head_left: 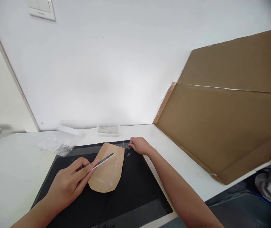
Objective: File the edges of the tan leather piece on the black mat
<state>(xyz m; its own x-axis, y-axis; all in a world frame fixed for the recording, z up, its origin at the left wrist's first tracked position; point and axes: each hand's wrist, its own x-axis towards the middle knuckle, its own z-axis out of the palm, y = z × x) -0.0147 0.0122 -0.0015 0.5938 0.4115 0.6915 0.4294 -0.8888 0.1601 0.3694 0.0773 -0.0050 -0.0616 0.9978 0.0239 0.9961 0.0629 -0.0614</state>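
My left hand (72,179) grips a nail file (105,160), dark on its face with a white edge, between thumb and fingers. The file points up and right over a tan paper sheet (109,177) with cut corners, lying on a black mat (140,186). At the mat's far right corner, my right hand (138,145) has its fingers curled and pinched; what lies between the fingertips is hidden. Beside those fingertips are several small clear pieces that look like false nail tips (128,154), close to the paper's right edge.
Behind the mat stands a clear plastic box (108,130) with pale pieces inside. Crumpled clear wrapping (64,149) and a white strip (70,129) lie at the back left. A large folded cardboard panel (223,126) rises on the right of the white table (7,177).
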